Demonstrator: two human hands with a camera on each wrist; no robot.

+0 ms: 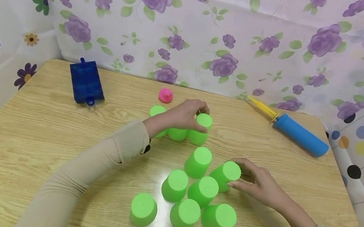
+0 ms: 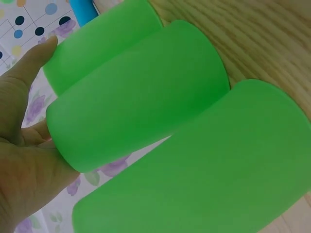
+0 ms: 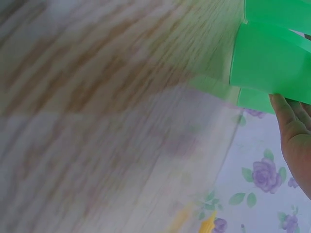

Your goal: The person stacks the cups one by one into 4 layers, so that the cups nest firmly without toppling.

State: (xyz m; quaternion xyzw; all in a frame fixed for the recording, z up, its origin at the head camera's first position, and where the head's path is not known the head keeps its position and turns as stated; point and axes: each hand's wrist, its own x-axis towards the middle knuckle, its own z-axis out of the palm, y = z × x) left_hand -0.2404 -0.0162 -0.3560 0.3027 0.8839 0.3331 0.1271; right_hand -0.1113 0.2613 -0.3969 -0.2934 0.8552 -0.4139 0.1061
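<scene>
Several green plastic cups stand upside down on the wooden table. At the back, three form a row, and my left hand (image 1: 187,115) grips the right-end cup (image 1: 204,120), thumb on its near side and fingers behind. The left wrist view shows my thumb against that far cup (image 2: 104,46), beside the middle cup (image 2: 138,97). My right hand (image 1: 262,186) holds a cup (image 1: 223,175) at the right of the front group, thumb and fingers around its right side. In the right wrist view, fingertips meet the wall of a cup (image 3: 272,63). A single cup (image 1: 143,209) stands at front left.
Behind the back row sits a pink toy duck (image 1: 165,95). A dark blue plastic tray-like piece (image 1: 86,82) lies at back left, and a blue hand pump (image 1: 299,134) with a yellow nozzle at back right. Flowered cloth (image 1: 196,31) hangs along the table's rear edge.
</scene>
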